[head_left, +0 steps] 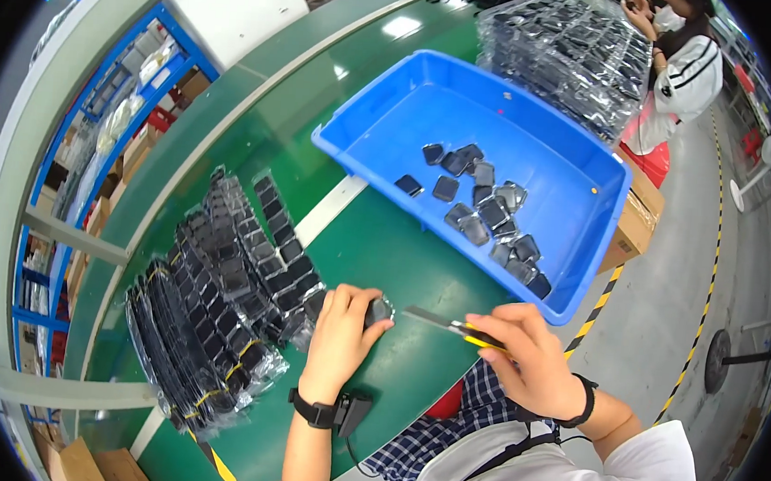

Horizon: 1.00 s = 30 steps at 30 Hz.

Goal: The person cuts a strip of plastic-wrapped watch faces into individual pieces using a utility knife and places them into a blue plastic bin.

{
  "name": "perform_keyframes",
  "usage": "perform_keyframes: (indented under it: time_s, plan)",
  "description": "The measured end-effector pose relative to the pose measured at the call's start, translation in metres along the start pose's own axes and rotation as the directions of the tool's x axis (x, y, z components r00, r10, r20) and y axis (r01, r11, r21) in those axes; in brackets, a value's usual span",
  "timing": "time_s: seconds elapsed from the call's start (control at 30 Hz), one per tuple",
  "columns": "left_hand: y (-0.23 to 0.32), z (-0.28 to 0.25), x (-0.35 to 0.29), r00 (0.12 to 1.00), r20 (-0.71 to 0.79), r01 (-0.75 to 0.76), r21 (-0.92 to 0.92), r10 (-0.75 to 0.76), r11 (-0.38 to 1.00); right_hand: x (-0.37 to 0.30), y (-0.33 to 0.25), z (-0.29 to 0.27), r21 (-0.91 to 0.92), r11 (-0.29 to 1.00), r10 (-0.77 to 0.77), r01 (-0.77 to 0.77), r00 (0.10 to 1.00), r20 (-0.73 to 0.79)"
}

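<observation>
Two bare hands in my head view, both over the near side of the green desk (376, 249). Left hand (348, 327): thumb and fingers pinching a dark square piece (380, 311) in clear film. I cannot tell whether it is joined to the black pouch strips (212, 291) that reach up to this hand. Right hand (525, 349): fingers closed around the yellow-and-black handle of a cutter knife (455, 325), blade pointing left at the pinched piece; I see a gap between tip and piece.

The strips lie in a thick fan left of the left hand, film glossy. Beyond the hands, a blue bin (544, 153) holds loose dark squares (445, 188), scattered from its middle to the near right corner, some overlapping. Behind it, a stack of clear plastic packs (563, 61) with dark contents. Cardboard box (632, 226) beside the bin's right end. Upper right, a co-worker (690, 83), hands raised.
</observation>
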<state>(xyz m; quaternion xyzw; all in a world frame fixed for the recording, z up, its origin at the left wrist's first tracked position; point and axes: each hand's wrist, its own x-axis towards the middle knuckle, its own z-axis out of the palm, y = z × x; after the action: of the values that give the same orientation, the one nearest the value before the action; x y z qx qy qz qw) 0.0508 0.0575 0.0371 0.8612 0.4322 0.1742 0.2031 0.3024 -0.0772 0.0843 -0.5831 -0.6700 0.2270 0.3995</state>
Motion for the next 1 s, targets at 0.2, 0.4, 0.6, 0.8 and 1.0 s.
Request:
perform_keyframes:
  time_s: [0.2,0.4,0.6,0.8,1.0]
  plan:
    - [0.009,-0.005,0.002,0.988,0.096,0.125,-0.009,-0.123,0.992,0.006,0.043,-0.051,-0.286,0.957,-0.089,-0.049,0.887,-0.452]
    - [0.023,0.008,0.024,0.973,0.094,0.229,-0.436,-0.209,0.87,-0.006,0.12,-0.067,0.092,0.955,0.287,-0.282,0.797,-0.531]
    - [0.075,-0.007,0.091,0.971,-0.045,0.106,-0.8,-0.234,0.591,-0.001,0.119,-0.041,0.473,0.821,0.52,-0.321,0.762,-0.386]
    - [0.082,0.034,0.154,0.992,-0.128,-0.005,-0.167,-0.016,0.986,0.016,0.121,-0.017,0.508,0.829,0.445,-0.234,0.826,-0.346]
    - [0.094,0.026,0.124,0.892,-0.419,-0.205,-0.033,0.173,0.978,0.04,0.112,-0.008,0.602,0.761,0.507,-0.242,0.801,-0.318]
